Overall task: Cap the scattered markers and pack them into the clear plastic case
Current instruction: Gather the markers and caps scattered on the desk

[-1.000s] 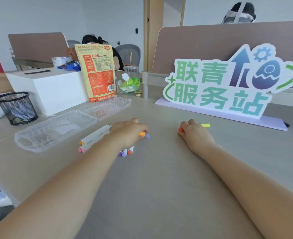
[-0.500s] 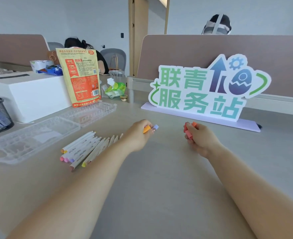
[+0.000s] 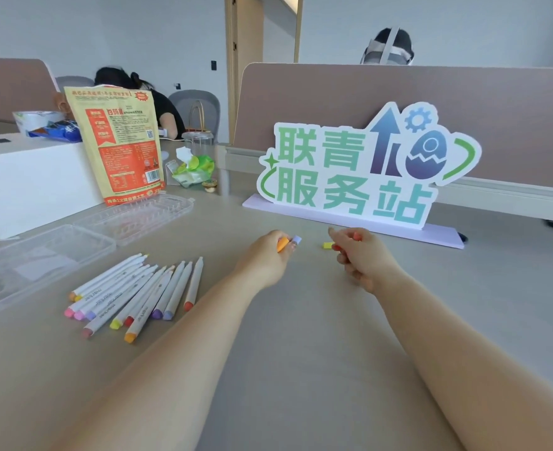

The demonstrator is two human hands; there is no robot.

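Note:
Several white markers (image 3: pixel 138 294) with coloured ends lie fanned out on the grey table, left of my arms. The clear plastic case (image 3: pixel 41 255) lies open behind them, its lid (image 3: pixel 138 216) hinged toward the back. My left hand (image 3: pixel 265 258) grips loose caps: an orange cap (image 3: pixel 282 245) and a lilac cap (image 3: pixel 296 239) stick out of the fist. My right hand (image 3: pixel 359 255) holds red-orange caps (image 3: pixel 355 237). A yellow cap (image 3: pixel 327 245) lies on the table between the two hands.
A standing sign (image 3: pixel 359 167) with green characters on a lilac base is just behind my hands. An orange snack bag (image 3: pixel 119 141) leans on a white box (image 3: pixel 24 177) at the left. People sit behind the brown partitions.
Both hands lifted off the table with caps gripped. The left hand moved right, away from the marker pile, uncovering it. The yellow cap is visible on the table again.

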